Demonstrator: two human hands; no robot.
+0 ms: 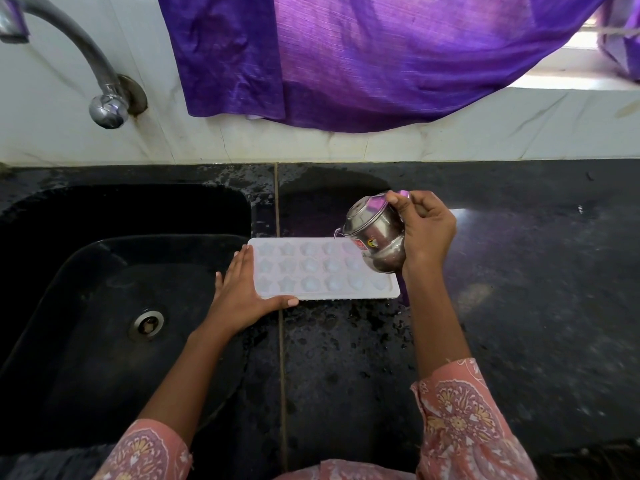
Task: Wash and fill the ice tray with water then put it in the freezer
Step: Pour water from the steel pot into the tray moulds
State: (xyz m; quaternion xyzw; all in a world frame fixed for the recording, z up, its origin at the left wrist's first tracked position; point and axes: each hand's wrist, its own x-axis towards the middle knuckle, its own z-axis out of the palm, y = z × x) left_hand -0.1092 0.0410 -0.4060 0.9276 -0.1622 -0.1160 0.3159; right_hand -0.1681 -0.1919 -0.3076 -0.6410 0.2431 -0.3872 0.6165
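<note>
A white ice tray (pixel 313 271) with star- and shell-shaped cups lies flat on the black counter, just right of the sink. My left hand (pixel 242 292) rests against the tray's left end, fingers straight along the edge and thumb along the front rim. My right hand (pixel 424 230) grips a small steel pot (pixel 375 233) and tips it over the tray's right end, rim pointing left and down. A thin stream of water leaves the pot's rim toward the back-row cups. Part of the tray's right end is hidden behind the pot.
A black sink (pixel 114 306) with a round drain (pixel 147 323) fills the left side. The steel tap (pixel 104 95) juts from the white tiled wall above it. A purple cloth (pixel 346 57) hangs over the wall. The wet black counter (pixel 519 271) stretches to the right.
</note>
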